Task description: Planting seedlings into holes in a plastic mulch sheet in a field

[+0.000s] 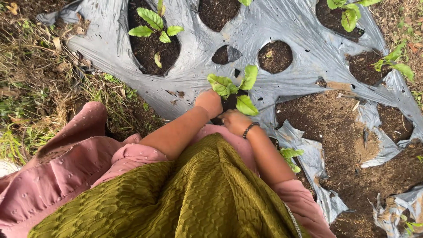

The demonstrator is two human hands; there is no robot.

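A small green seedling (233, 88) with three broad leaves stands in a soil hole in the grey plastic mulch sheet (291, 26). My left hand (209, 102) presses down at the seedling's left base, fingers curled into the soil. My right hand (235, 122), with a dark bead bracelet at the wrist, rests against the near side of the same hole, under the lowest leaf. Both hands' fingers are bunched at the plant's foot; the fingertips are hidden by leaves and soil.
Another seedling (155, 26) grows in a hole at the upper left, and more (348, 15) at the upper right. Two bare soil holes (275, 56) lie just beyond. Torn plastic and open soil (335, 132) spread to the right. Dry grass (31, 88) borders the left.
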